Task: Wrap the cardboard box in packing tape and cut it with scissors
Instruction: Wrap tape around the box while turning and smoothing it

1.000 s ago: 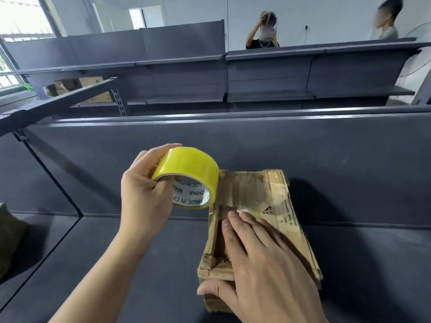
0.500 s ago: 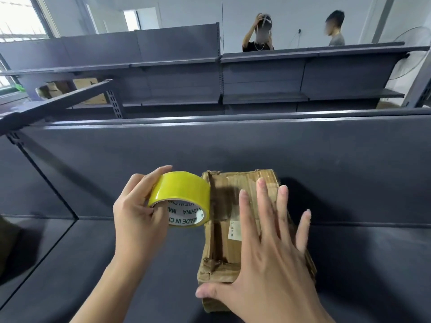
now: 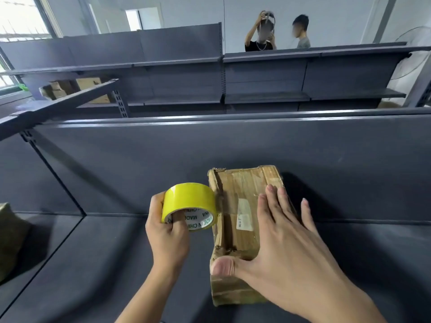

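- The grey shelf point(image 3: 116, 264) I work on is bare metal; the cardboard box point(image 3: 242, 206) sits on it close to the back panel point(image 3: 233, 148), and nothing but my palm stops it sliding.
- My right hand point(image 3: 286, 257) lies flat and open on the box top, fingers spread, thumb hooked over the near left corner. I judge that if I pull tape sideways while pressing this lightly, the box could skid or twist.
- My left hand point(image 3: 166, 231) is closed around the yellow tape roll point(image 3: 190, 205), which touches the box's left edge. I can't see a free tape end, so it may stick back or wrinkle.
- No scissors are in view for the cut.
- Since half a second ago the roll has dropped lower against the box's side, and my right fingers have slid rightward.
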`<action>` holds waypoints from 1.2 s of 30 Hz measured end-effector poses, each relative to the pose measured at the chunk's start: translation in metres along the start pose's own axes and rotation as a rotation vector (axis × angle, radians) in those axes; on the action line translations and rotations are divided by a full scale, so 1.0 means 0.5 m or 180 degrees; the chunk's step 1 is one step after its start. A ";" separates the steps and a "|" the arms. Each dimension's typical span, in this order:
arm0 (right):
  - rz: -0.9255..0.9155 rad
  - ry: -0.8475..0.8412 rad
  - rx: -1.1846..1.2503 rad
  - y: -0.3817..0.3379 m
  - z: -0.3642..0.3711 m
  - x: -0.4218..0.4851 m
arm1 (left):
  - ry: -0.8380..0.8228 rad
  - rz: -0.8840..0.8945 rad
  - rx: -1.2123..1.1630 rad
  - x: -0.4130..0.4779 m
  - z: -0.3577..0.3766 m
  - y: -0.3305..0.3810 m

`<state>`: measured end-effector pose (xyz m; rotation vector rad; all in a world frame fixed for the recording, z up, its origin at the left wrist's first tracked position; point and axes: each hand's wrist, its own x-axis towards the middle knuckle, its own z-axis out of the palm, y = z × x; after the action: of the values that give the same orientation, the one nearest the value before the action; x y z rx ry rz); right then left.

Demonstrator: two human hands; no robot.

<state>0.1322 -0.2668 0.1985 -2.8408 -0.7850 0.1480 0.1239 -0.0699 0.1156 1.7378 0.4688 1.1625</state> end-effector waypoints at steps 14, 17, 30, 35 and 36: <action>-0.0611 0.0680 0.0029 -0.070 0.063 0.031 | -0.0094 0.0102 -0.0028 0.015 -0.007 0.003; -0.0629 0.0636 0.0092 -0.069 0.061 0.030 | -0.0245 0.0215 0.0027 0.025 -0.017 0.021; -0.0464 0.0783 0.0254 -0.071 0.073 0.030 | -0.0550 -0.1585 -0.1741 -0.004 -0.008 0.029; -0.0329 0.0926 0.0308 -0.073 0.091 0.045 | -0.0777 -0.1509 -0.1544 -0.002 -0.020 0.033; -0.0312 0.0938 0.0305 -0.073 0.093 0.045 | -0.0794 -0.1315 -0.1396 0.008 -0.029 0.032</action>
<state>0.1263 -0.2170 0.1596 -2.6423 -0.8241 -0.2353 0.1105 -0.0672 0.1326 1.3018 0.3640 0.6791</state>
